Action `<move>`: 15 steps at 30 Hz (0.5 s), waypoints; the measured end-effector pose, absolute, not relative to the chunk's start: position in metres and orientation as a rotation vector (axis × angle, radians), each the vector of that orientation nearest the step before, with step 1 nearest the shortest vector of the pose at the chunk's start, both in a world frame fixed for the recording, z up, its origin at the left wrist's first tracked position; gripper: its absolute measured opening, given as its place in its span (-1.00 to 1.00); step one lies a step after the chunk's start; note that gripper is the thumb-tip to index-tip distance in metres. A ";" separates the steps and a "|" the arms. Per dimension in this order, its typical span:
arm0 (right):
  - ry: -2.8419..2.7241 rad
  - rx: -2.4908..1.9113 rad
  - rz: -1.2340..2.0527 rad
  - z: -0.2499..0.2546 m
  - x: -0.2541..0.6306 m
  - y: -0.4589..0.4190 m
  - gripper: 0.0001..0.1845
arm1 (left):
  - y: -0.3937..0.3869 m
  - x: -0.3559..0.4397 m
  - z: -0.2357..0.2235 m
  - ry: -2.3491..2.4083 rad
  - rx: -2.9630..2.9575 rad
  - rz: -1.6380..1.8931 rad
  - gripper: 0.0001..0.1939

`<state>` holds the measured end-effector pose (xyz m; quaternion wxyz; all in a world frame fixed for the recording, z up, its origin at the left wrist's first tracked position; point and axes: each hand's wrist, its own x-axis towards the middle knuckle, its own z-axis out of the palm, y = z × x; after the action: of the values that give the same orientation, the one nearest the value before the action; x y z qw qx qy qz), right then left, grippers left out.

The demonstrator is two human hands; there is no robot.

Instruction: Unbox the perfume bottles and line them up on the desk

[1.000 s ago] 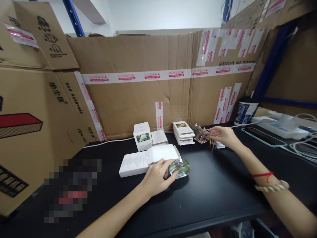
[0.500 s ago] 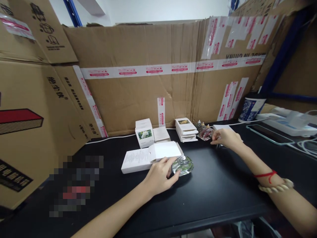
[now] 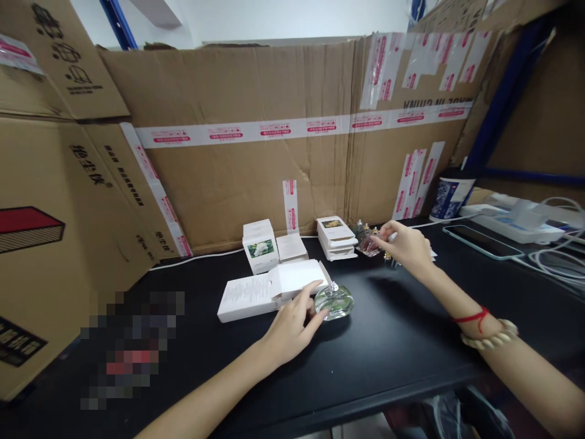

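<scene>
A clear glass perfume bottle with a clear, rounded top is at mid-table. My left hand holds it from the left, thumb at its front and index finger raised near the top. Just behind lies an open white carton with its flap out. Farther right, my right hand hovers with thumb and index finger apart, close to a pinkish perfume bottle. Nothing shows between those fingers. Below that hand, gold-coloured bottle tops peek out, partly covered.
White boxes with flower pictures stand at the back, one on the left and a stack on the right. A phone, a power strip with cables and a blue-white cup are at right. Cardboard walls enclose the back and left.
My right hand has moved up and left toward the pinkish bottle, its fingers parting and uncovering gold tops below. My left index finger has lifted, while the hand stays at the clear bottle.
</scene>
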<state>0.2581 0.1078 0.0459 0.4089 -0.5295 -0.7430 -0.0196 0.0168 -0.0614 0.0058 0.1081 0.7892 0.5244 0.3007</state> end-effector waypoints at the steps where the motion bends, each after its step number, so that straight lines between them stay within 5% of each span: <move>1: -1.830 -1.219 0.033 0.046 0.251 0.102 -0.76 | -0.061 0.018 0.005 1.524 2.305 0.890 -0.60; 7: -2.253 -0.524 0.581 0.038 0.214 0.057 -0.80 | -0.060 0.021 0.004 1.487 2.307 0.886 -0.89; 15: -2.450 -0.363 0.408 0.029 0.202 0.046 -0.68 | -0.063 0.020 0.010 1.482 2.482 0.738 -0.83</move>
<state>0.2018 0.0457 0.0288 0.3103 -0.1376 -0.9279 0.1545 0.0201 -0.0627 0.0103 0.0792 0.8293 0.4951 0.2467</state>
